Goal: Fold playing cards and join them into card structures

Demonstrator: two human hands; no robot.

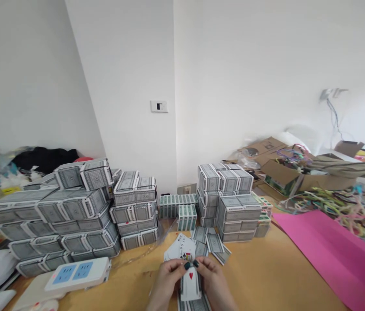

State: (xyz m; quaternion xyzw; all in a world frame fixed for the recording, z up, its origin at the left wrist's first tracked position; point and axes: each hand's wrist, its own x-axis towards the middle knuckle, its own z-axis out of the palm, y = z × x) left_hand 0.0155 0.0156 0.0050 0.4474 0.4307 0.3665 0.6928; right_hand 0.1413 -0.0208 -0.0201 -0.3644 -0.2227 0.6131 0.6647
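Note:
Both my hands meet low in the middle of the view over a wooden table [266, 276]. My left hand [166, 280] and my right hand [213, 280] are closed together on a small stack of playing cards [189, 283]; the top card shows a red heart. A fan of face-up cards [179, 248] lies just beyond my fingers, with a few face-down cards [213, 244] beside it. More cards lie under my wrists at the bottom edge.
Large stacks of grey card boxes stand at left [72, 216] and centre right [230, 203], with green decks [182, 207] between them. A white power strip [78, 272] lies at left, a pink sheet [331, 246] at right, cardboard boxes and colourful strips [315, 181] behind.

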